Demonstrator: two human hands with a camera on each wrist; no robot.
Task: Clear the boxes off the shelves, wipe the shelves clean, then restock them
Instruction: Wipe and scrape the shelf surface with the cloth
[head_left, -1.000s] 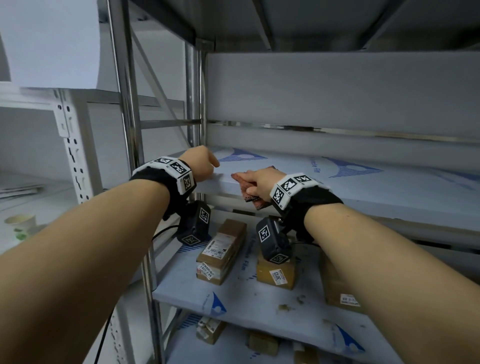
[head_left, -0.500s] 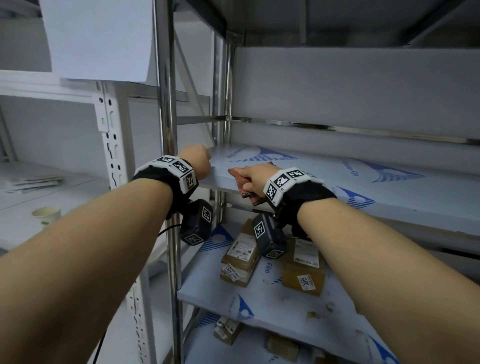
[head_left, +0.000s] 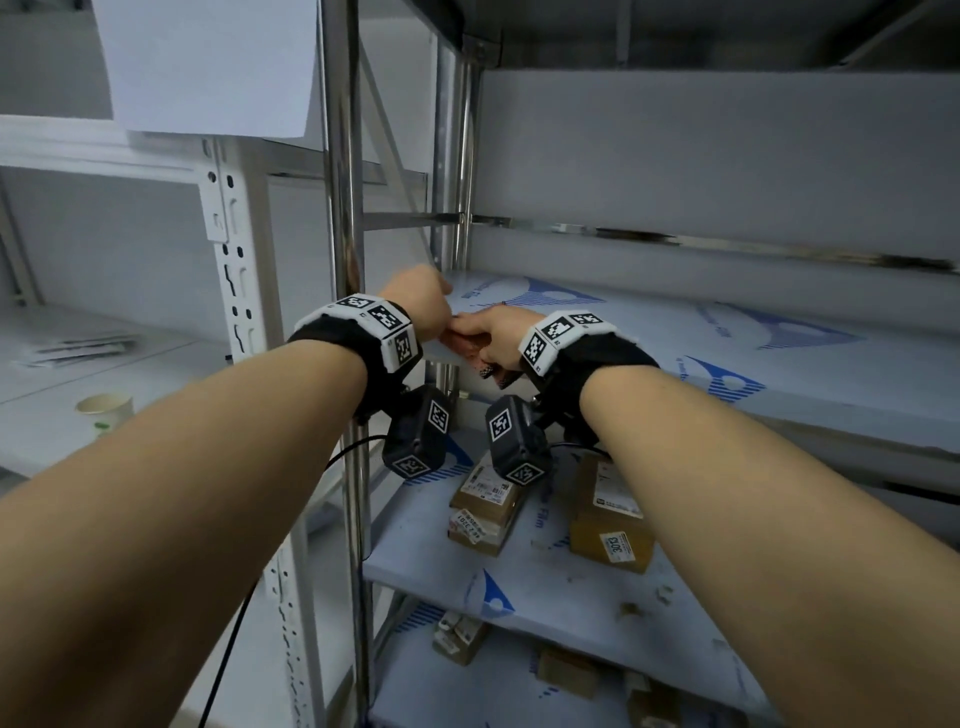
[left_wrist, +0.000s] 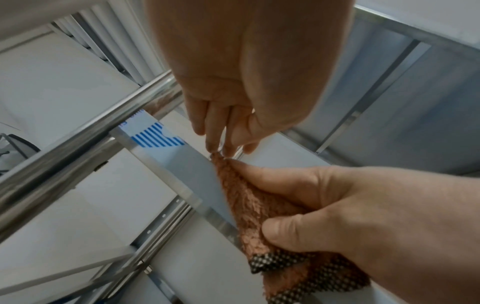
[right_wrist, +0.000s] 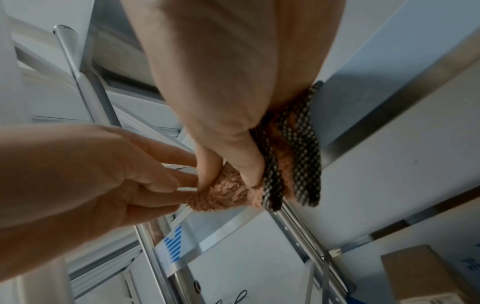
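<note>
The cloth (left_wrist: 255, 207) is being pinched by the right hand (left_wrist: 345, 207) at the shelf (head_left: 675, 364) edge; the left hand (left_wrist: 233, 98), fingers straight and touching the cloth tip, is risking snagging it loose.

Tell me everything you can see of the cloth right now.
The cloth is a fuzzy orange-brown rag with a black-and-white checkered edge. It is bunched over the front edge of the upper shelf, near its left end. The right hand grips it, thumb underneath; the left hand has its fingertips at the cloth's tip.

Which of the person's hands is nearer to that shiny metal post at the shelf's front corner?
Left. The left hand sits right beside the metal post, fingertips at the cloth's tip. The right hand grips the brown cloth on the shelf edge, farther from the post.
</note>
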